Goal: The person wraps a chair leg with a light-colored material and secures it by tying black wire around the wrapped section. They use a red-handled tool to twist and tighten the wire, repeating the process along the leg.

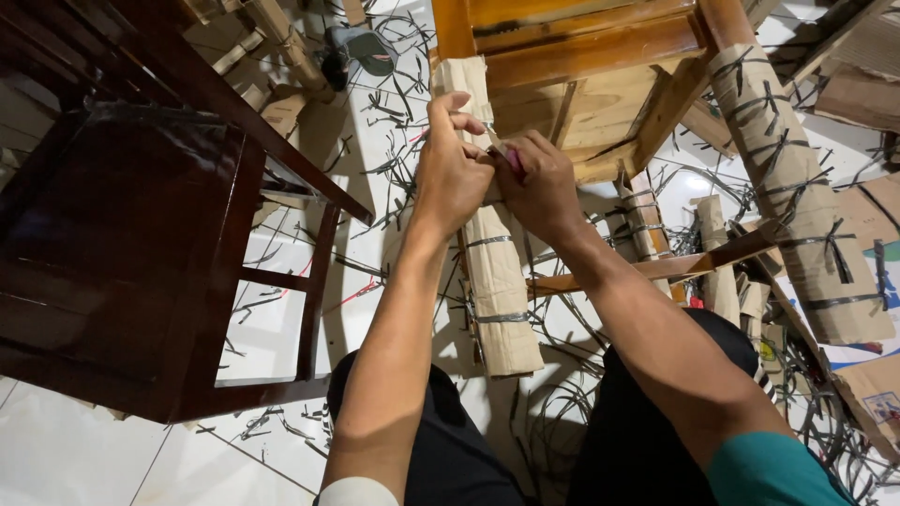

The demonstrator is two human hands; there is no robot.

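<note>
Both hands meet at a cardboard-wrapped chair leg (494,272), which runs between the person's knees above the white floor (75,450). The left hand (452,169) grips the wrapping's upper part with fingers curled, while the right hand (542,183) pinches a small pink tool (514,159) against it.

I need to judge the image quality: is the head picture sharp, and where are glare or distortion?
Head view: the hands, left hand and right hand, on the cardboard-wrapped leg look sharp; glare whitens the floor tiles; the dark chair shows soft reflections; the wide lens bends edges.
</note>
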